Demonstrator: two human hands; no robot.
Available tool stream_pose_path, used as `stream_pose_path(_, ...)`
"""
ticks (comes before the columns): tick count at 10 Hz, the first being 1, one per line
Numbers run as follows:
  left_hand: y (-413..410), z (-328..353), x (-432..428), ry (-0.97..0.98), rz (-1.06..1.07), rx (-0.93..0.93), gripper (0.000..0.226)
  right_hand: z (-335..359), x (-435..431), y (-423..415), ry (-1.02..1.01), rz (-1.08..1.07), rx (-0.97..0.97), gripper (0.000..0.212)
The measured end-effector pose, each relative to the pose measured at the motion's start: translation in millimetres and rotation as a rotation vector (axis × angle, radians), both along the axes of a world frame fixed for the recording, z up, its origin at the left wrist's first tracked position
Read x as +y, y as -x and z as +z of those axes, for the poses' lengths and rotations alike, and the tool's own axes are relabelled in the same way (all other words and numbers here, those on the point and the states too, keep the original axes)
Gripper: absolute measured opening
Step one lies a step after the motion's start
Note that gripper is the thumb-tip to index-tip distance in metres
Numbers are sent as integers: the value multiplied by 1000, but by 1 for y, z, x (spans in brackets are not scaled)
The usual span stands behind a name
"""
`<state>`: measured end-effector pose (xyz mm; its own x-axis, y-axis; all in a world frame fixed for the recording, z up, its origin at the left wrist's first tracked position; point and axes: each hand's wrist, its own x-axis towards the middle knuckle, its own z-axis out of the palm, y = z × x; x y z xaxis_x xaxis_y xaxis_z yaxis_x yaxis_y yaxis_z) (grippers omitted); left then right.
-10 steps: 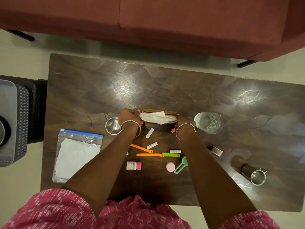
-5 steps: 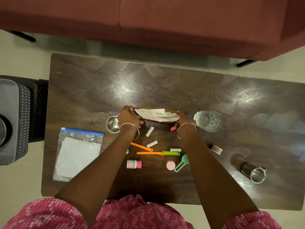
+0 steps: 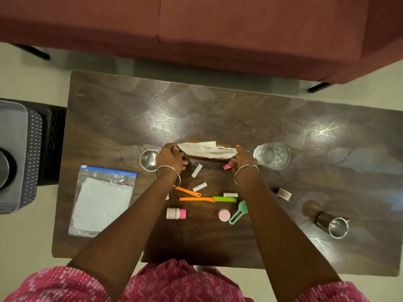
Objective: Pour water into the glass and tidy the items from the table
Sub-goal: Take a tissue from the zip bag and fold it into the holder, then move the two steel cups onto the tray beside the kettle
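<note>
The tissue box (image 3: 208,157), white tissue (image 3: 207,148) spilling from it, lies between the hands. The left hand (image 3: 171,159) has its fingers curled round one end and the right hand (image 3: 242,160) grips the other. The glass (image 3: 272,156), holding water, stands just right of the right fingers — a steel bowl (image 3: 148,159) just left of the left ones. A small bottle (image 3: 175,213) lies on the counter (image 3: 130,118) — label unreadable.

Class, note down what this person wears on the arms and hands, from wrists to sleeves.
The left hand and right hand are ungloved and the forearms bare. A thin silver metal bangle circles each wrist: left bangle, right bangle. Some pink clothing with small white marks shows at the picture's bottom edge.
</note>
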<state>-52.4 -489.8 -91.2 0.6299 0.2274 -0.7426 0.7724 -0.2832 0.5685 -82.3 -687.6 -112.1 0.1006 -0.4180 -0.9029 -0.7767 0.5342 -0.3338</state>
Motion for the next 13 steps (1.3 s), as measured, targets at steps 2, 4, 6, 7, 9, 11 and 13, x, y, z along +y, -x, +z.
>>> stream_pose_path(2,19,11,3,-79,-65,-56,19,22,-7,25,9,6,-58,18)
stream_pose_path(4,56,50,0,-10,-120,-103,23,55,13,55,20,66,-88,19)
stream_pose_path(6,102,92,-1,13,-136,-218,22,101,32,94,240,154,-254,14)
stream_pose_path(7,121,112,0,-36,-121,-263,31,121,35,111,359,317,-318,17)
stream_pose_path(9,142,126,0,-42,-129,-294,17,130,24,126,586,581,-377,11)
stream_pose_path(11,196,161,79,-266,-85,-305,20,167,94,155,598,921,-545,12)
stream_pose_path(13,192,156,117,-300,-38,-256,24,162,129,154,513,1048,-562,10)
